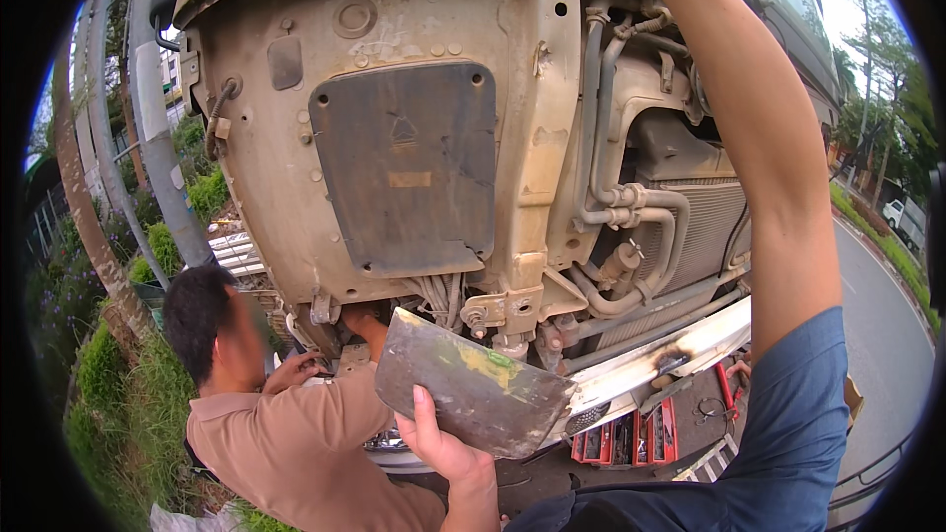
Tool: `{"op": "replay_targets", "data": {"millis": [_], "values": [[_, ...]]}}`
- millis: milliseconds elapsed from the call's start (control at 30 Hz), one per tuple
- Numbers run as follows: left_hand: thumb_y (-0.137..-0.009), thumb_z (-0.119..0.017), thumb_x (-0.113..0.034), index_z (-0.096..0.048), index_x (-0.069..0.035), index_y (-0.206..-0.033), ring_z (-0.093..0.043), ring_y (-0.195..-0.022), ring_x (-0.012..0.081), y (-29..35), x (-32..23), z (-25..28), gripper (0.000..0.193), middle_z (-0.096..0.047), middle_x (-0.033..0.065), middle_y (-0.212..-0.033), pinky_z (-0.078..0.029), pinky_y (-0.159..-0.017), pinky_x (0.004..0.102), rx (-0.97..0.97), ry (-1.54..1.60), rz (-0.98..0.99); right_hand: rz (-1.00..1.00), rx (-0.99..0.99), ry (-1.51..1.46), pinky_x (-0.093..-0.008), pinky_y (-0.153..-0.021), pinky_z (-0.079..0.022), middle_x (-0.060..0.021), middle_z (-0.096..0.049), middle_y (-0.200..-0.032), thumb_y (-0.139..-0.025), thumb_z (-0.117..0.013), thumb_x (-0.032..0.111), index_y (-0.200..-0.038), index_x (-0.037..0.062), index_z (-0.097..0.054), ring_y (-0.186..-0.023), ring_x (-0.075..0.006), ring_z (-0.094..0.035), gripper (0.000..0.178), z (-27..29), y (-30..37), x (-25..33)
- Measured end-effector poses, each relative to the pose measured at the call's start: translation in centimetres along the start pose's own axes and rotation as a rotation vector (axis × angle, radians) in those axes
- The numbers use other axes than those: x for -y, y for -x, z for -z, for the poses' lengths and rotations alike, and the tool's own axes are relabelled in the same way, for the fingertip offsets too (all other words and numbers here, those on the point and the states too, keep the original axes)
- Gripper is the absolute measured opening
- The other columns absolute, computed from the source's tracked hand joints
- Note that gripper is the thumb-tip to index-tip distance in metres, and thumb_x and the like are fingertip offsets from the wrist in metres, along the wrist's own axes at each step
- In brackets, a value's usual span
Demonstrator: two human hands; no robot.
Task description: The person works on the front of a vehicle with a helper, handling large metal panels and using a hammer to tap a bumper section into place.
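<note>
Vehicle bodywork (434,34) backs a scuffed panel (475,389) in the left hand (448,448).

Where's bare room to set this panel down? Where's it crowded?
Bare ground shows below the red toolbox, left of the white slatted piece; road lies open between the blue sleeve and grass verge. Crowded: under the dark cover, where wiring, the co-worker's hands and the panel in the left hand bunch up in view.
</note>
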State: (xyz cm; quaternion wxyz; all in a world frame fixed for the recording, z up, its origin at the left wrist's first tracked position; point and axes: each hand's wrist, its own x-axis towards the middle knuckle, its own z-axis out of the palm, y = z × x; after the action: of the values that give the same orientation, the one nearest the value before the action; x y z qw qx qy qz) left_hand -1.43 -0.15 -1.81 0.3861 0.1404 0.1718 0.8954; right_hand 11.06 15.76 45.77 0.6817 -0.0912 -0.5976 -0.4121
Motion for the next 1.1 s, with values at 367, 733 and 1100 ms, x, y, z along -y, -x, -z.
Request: {"op": "replay_targets", "data": {"millis": [367,733,1100], "values": [[-0.096,-0.055,-0.016,-0.049,-0.003,-0.131,-0.058,-0.108,0.0205,-0.41,0.38,0.67,0.038,-0.058,0.0084,-0.123,-0.048,-0.094,0.0373,0.037,-0.013,-0.03,-0.115,0.069,-0.059,-0.0469,-0.076,-0.051,-0.0255,-0.067,-0.084,-0.088,-0.057,0.014,-0.093,-0.0029,-0.066,-0.083,-0.0423,-0.066,0.019,-0.22,0.11,0.37],[-0.096,-0.054,-0.017,-0.049,-0.003,-0.134,-0.058,-0.11,0.021,-0.27,0.09,0.63,0.04,-0.058,0.0081,-0.125,-0.047,-0.095,0.0372,0.036,-0.008,0.009,0.077,0.0,-0.013,-0.0443,-0.07,-0.051,-0.0237,-0.067,-0.079,-0.088,-0.057,0.013,-0.093,-0.0022,-0.066,-0.075,-0.0387,-0.067,0.019,0.29,0.12,0.2],[-0.096,-0.054,-0.017,-0.049,-0.004,-0.134,-0.058,-0.11,0.0207,-0.34,0.43,0.66,0.04,-0.058,0.0074,-0.125,-0.047,-0.095,0.0375,0.028,-0.013,-0.004,0.02,0.061,-0.074,-0.0423,-0.069,-0.051,-0.0231,-0.067,-0.079,-0.088,-0.059,0.013,-0.093,-0.0027,-0.066,-0.074,-0.0365,-0.067,0.018,0.43,0.62,0.36]]}}
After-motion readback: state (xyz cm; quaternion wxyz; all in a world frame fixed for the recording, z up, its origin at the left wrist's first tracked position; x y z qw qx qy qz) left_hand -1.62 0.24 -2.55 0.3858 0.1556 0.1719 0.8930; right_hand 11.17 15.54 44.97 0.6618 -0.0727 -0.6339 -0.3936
